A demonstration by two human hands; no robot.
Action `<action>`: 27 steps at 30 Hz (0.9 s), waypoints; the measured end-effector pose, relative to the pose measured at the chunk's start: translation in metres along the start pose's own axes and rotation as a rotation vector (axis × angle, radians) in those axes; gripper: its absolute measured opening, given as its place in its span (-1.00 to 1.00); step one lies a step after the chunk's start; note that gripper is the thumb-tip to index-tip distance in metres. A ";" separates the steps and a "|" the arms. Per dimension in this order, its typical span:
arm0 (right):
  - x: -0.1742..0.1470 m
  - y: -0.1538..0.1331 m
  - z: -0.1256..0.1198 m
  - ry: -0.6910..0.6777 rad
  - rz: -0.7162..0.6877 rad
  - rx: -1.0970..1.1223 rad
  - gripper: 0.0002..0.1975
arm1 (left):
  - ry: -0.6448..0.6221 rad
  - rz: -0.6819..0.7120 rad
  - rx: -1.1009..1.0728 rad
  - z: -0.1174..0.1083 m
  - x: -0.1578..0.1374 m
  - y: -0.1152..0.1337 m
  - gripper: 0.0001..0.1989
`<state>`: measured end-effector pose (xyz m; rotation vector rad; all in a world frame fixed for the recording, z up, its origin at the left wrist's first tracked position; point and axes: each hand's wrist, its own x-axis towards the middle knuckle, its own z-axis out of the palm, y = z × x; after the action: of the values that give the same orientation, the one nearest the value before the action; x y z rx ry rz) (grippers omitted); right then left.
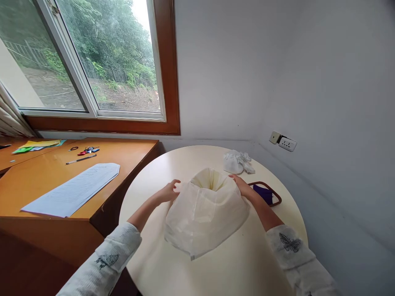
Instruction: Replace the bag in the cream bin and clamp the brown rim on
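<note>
A large, thin white bag (206, 209) stands on the round table, its mouth gathered inward at the top and its sides flaring out in loose folds. What lies under or inside it is hidden. My left hand (167, 191) is at the bag's left side, fingers bent and spread apart, its fingertips close to the material. On the right, my right hand (241, 186) has its fingers against the bag's upper edge, and they look closed on the material. Part of that hand is hidden by the bag.
Behind the bag is a crumpled white bundle (236, 161). A brown-rimmed frame with dark purple cloth (263, 194) lies beside my right forearm. The orange desk (135, 154) at left carries papers (77, 187), a pen (80, 159) and keys (89, 151). A wall socket (287, 143) is at right.
</note>
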<state>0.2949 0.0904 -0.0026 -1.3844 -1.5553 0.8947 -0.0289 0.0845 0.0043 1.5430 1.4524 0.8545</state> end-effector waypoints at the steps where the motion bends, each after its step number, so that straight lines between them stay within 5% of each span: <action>1: 0.002 -0.001 -0.004 0.035 0.007 -0.017 -0.64 | 0.012 0.027 0.032 -0.007 -0.002 0.007 -0.50; 4: -0.006 -0.016 -0.017 0.127 0.015 -0.004 -0.64 | 0.015 0.205 0.099 -0.019 -0.017 0.038 -0.52; 6: -0.025 -0.033 -0.026 0.126 -0.043 0.015 -0.72 | -0.113 0.482 0.271 -0.019 -0.033 0.061 -0.55; 11: -0.085 -0.067 -0.026 -0.281 -0.099 -0.198 -0.76 | -0.316 0.776 0.539 0.005 -0.061 0.090 -0.53; 15: -0.102 -0.064 -0.003 -0.262 -0.071 -0.327 -0.73 | -0.334 0.905 0.600 0.026 -0.064 0.087 -0.71; 20: -0.099 -0.050 0.018 -0.149 -0.137 -0.171 -0.80 | -0.286 1.061 0.644 0.045 -0.067 0.084 -0.74; 27: -0.107 -0.050 0.013 -0.226 -0.229 -0.173 -0.76 | -0.296 1.037 0.659 0.047 -0.069 0.088 -0.69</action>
<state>0.2664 -0.0216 0.0244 -1.2225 -1.9593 0.8124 0.0440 0.0118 0.0678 2.8765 0.6538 0.6430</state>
